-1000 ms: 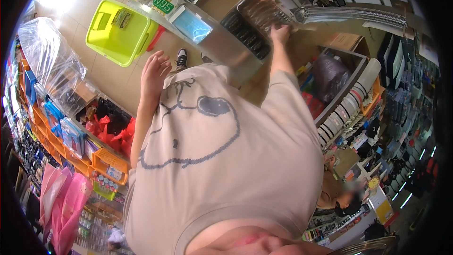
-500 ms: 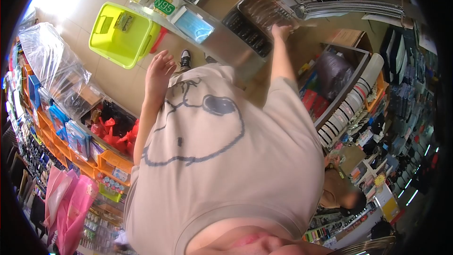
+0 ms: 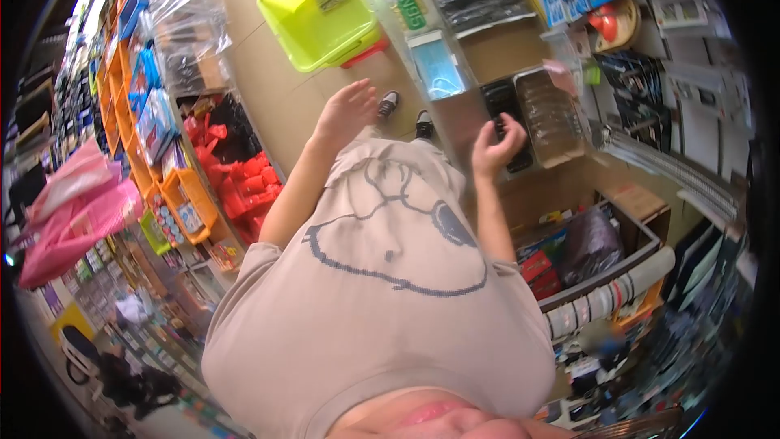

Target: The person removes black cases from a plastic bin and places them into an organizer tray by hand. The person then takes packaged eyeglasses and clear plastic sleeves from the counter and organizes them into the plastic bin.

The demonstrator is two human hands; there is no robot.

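My left hand (image 3: 348,110) is held in front of my shirt with fingers stretched out and nothing in it. Beyond it is a lime-green plastic bin (image 3: 284,12) on the floor, with a label inside. My right hand (image 3: 497,146) hovers by the low display, fingers loosely curled and apart, with no object visible in it. Close behind it are black packaged goods (image 3: 502,102), partly covered by the hand. To their right sits a clear-wrapped tray of brown items (image 3: 551,118). A light-blue mask pack (image 3: 437,69) lies farther forward on the display.
N95 packs (image 3: 417,12) stand at the front. Red plastic goods (image 3: 240,179) fill a box on the left, near orange crates (image 3: 191,207). On the right, a box holds a dark plastic bag (image 3: 591,240). Metal rails (image 3: 666,167) jut out at far right.
The view has turned, so the bin and display appear farther right. My right hand has drawn back from the tray of brown items towards my body. My left hand's fingers have straightened.
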